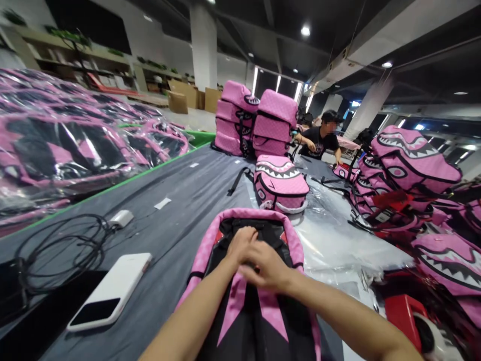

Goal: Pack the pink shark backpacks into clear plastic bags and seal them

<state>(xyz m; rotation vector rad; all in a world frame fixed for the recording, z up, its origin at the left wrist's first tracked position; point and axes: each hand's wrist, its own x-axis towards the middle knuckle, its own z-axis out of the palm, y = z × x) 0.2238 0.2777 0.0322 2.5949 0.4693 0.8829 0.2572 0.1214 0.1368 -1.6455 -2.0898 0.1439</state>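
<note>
A pink and black backpack lies back side up on the grey table in front of me, its pink straps running toward me. My left hand rests on its black back panel near the top, fingers curled down onto it. My right hand lies across the left one, fingers closed over the middle of the panel where the straps meet. What the fingers pinch is hidden. A pink shark-mouth backpack stands just beyond.
A white phone and coiled black cables lie at the left on the grey table. Bagged pink backpacks pile at far left, loose ones at right. Clear plastic sheet lies right. A person works at the far end.
</note>
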